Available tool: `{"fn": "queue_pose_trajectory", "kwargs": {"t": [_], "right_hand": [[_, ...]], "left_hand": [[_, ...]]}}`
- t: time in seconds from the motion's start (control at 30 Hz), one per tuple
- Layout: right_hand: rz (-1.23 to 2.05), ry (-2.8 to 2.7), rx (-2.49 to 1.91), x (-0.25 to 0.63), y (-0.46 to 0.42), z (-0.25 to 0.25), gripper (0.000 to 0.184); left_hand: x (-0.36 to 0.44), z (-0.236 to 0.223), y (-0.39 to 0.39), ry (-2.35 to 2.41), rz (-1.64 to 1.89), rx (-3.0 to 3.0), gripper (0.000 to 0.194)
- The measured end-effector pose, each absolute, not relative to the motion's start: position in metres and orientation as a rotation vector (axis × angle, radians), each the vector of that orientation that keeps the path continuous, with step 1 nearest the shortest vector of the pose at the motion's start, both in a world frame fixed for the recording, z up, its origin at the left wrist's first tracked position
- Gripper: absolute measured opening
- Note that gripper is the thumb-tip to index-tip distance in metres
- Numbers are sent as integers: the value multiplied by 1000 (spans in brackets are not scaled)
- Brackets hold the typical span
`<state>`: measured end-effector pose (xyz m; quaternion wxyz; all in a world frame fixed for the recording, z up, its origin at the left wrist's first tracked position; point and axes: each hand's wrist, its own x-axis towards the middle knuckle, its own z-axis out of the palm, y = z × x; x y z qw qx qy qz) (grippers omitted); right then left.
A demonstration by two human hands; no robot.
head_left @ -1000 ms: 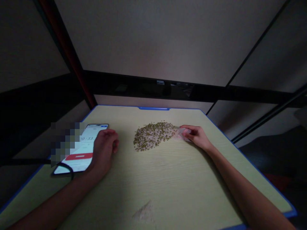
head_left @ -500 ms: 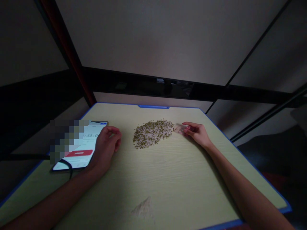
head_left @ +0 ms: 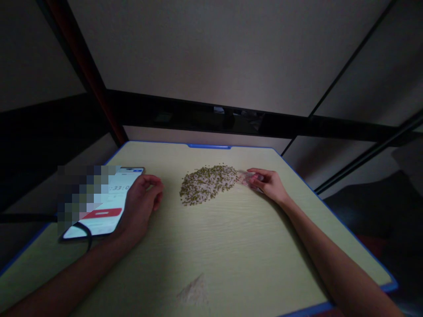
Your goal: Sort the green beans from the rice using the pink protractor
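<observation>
At left, the phone [head_left: 110, 200] lies lit on the table [head_left: 231, 246], partly hidden by my left hand [head_left: 142, 200], loosely curled, nothing visible in its grasp, probably set aside so as not to cover the grains. A pale heap [head_left: 194, 291] sits toward the near edge, well apart from the mixed green and pale pile [head_left: 208, 185] beyond, spread low, perhaps to expose individual grains. My right hand [head_left: 261, 179], thumb and fingers nearly together, pinches clear plastic [head_left: 243, 178] just beside the pile, presumably to steady it.
</observation>
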<state>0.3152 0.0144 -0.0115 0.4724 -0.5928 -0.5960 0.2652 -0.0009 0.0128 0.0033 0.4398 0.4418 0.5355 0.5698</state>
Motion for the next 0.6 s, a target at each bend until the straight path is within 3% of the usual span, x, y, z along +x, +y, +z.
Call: {"fn": "queue_pose_trajectory", "kwargs": {"t": [0.6], "right_hand": [[639,-1437,-1451,319,17,-14,37]], "left_hand": [[2,9,9,1350,1400,1088,18]]}}
